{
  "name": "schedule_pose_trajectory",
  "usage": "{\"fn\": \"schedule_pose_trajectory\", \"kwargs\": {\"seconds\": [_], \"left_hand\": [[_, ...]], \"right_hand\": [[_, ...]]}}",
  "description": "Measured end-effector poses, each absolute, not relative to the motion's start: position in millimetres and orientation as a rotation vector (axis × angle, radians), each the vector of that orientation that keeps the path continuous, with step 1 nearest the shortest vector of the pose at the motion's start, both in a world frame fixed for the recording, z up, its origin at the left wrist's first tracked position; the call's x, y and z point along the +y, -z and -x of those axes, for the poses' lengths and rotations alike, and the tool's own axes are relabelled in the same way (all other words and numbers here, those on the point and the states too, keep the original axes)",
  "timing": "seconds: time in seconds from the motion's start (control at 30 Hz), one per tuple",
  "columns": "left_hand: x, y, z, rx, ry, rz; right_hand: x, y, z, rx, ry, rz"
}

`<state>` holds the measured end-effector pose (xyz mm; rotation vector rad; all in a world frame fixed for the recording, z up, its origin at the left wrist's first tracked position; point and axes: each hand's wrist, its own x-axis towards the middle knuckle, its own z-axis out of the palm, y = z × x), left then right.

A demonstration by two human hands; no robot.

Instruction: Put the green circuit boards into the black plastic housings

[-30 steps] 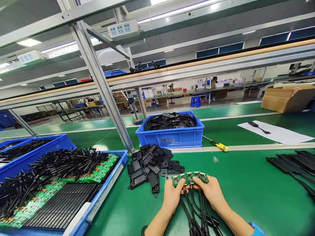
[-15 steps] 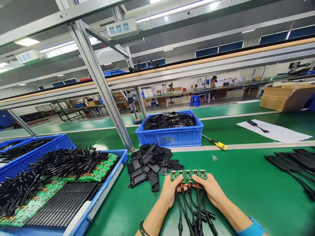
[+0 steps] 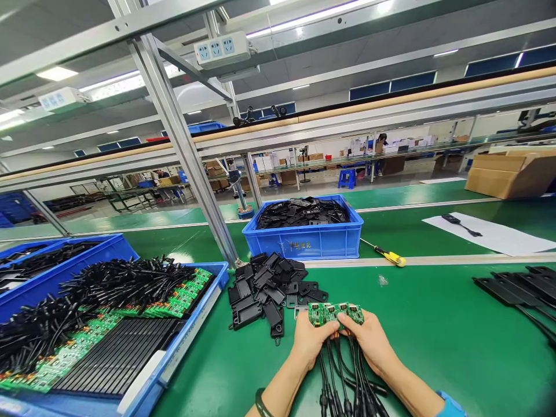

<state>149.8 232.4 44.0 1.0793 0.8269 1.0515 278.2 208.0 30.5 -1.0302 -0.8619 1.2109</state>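
Observation:
Between my two hands is a green circuit board panel (image 3: pixel 319 313) made of several small boards, held over the bench. My left hand (image 3: pixel 309 341) grips its left part with the thumb on top, and my right hand (image 3: pixel 371 343) grips the right part likewise. The thumbs nearly meet at the middle, where the panel looks bent or split; I cannot tell which. Black cables (image 3: pixel 334 382) hang from its lower edge toward me. Just beyond my left hand lies a loose pile of black plastic housings (image 3: pixel 263 289).
A blue bin (image 3: pixel 304 246) of black parts stands ahead, with a yellow-handled screwdriver (image 3: pixel 391 256) beside it. At left, a blue tray (image 3: pixel 186 341) holds wired boards. Black cabled units (image 3: pixel 516 286) lie at right, near white paper (image 3: pixel 495 237). A metal post (image 3: pixel 182 139) rises left of centre.
The straight panel now looks uneven at its middle, and my hands have come closer together, thumbs nearly touching. The view has shifted slightly.

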Motion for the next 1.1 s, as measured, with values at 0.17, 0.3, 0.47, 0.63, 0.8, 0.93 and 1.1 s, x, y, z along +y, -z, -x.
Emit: {"fn": "schedule_pose_trajectory", "kwargs": {"seconds": [0.17,0.3,0.47,0.63,0.8,0.93,1.1], "left_hand": [[227,-44,-158,0.91,-1.163,-1.074],[224,-44,-160,0.925,-1.197,-1.077],[224,-42,-163,1.009,-1.222,-1.156],[227,-45,-161,0.954,-1.157,-1.119],[226,-45,-153,0.738,-0.966,-0.726],[228,-40,-149,0.64,-0.931,-0.608],[235,-38,-146,0.72,-0.991,-0.716]], "right_hand": [[207,-21,-270,-0.822,-1.073,1.086],[204,-18,-267,-0.817,-1.016,1.126],[205,-23,-266,-0.832,-0.937,1.17],[211,-28,-269,-0.868,-0.985,1.183],[215,-29,-274,-0.923,-1.018,1.238],[213,-34,-277,-0.914,-1.027,1.252],[209,-39,-283,-0.755,-1.235,1.177]]}}
